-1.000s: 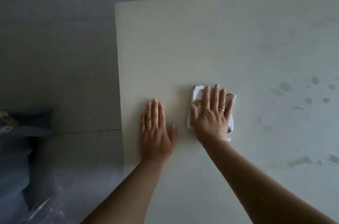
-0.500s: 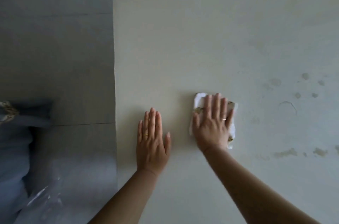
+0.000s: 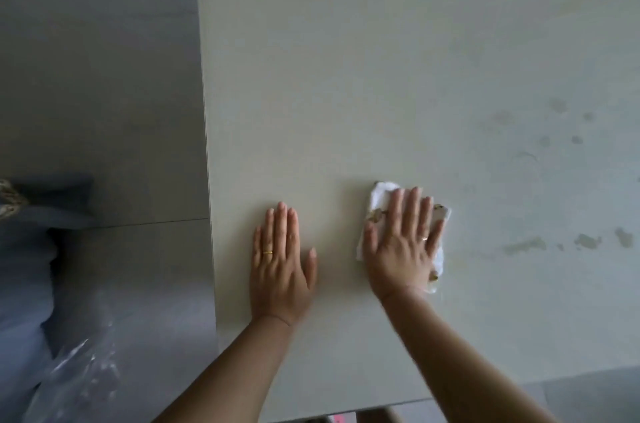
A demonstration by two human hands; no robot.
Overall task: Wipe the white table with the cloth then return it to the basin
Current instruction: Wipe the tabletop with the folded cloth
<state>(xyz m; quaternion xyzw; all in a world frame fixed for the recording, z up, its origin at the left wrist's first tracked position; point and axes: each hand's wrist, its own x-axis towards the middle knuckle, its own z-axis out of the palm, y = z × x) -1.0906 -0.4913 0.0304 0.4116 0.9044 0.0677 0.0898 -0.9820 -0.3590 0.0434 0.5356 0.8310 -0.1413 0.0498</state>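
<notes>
Two bare forearms reach in from the near edge of the white table. The left hand lies flat, palm down on the bare tabletop near the left edge, fingers straight and close together, thumb out to the side, holding nothing; a gold ring sits on one finger. Just to its right, apart from it, the right hand is spread open and pressed palm down on the cloth, not gripping it but pinning it against the table; it too wears a ring. The cloth is white with small brown printed marks, folded or bunched, and shows past the fingertips and along both sides of the hand. Farther right, damp patches and spots mark the surface. Beyond the table's left and far edges lies a grey tiled floor.
</notes>
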